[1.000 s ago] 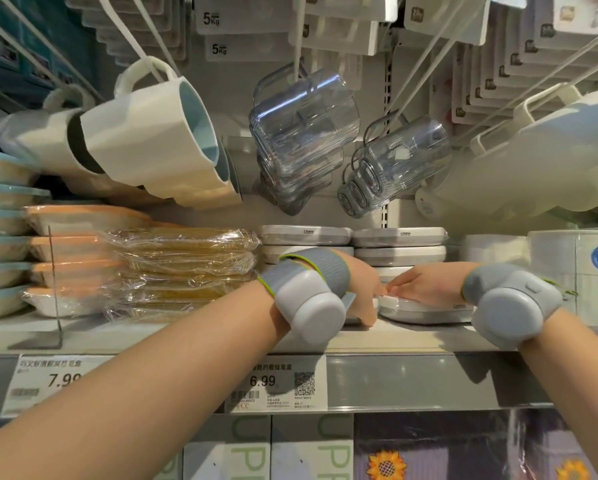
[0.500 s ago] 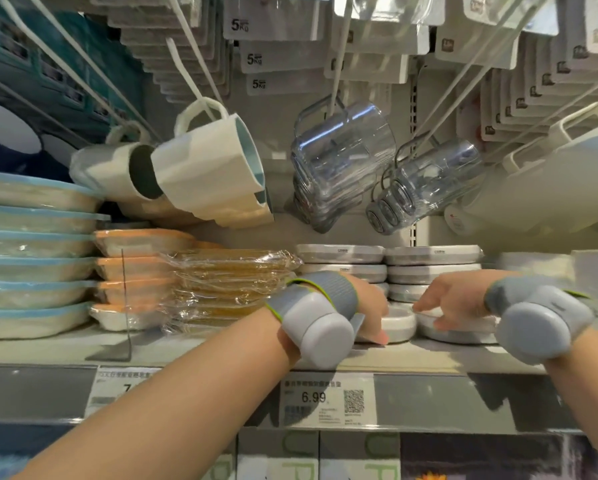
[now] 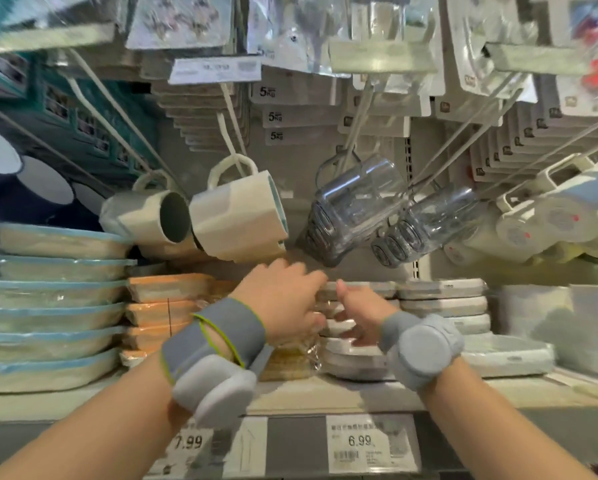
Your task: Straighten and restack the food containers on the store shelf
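Note:
Two columns of flat white food containers stand mid-shelf, the left column [image 3: 356, 362] and the right column [image 3: 443, 306]. My left hand [image 3: 283, 303] is cupped around the left end of the left column, its fingertips hidden behind the stack. My right hand [image 3: 359, 317] lies against the front of the same column, thumb up at the top container and fingers spread lower down. One more white container [image 3: 512, 358] sits alone to the right. Plastic-wrapped orange containers [image 3: 287, 365] lie partly hidden under my left wrist.
Orange-lidded containers [image 3: 169, 289] and a tall pile of blue-rimmed ones [image 3: 55, 296] fill the shelf's left. White mugs [image 3: 238, 216] and clear mugs [image 3: 356, 209] hang low on hooks just above my hands. The shelf edge [image 3: 325, 400] carries price tags [image 3: 359, 441].
Both hands have risen from the bottom containers near the shelf front and closed in on the left white column. The camera has shifted, and the view now shows more of the hanging goods.

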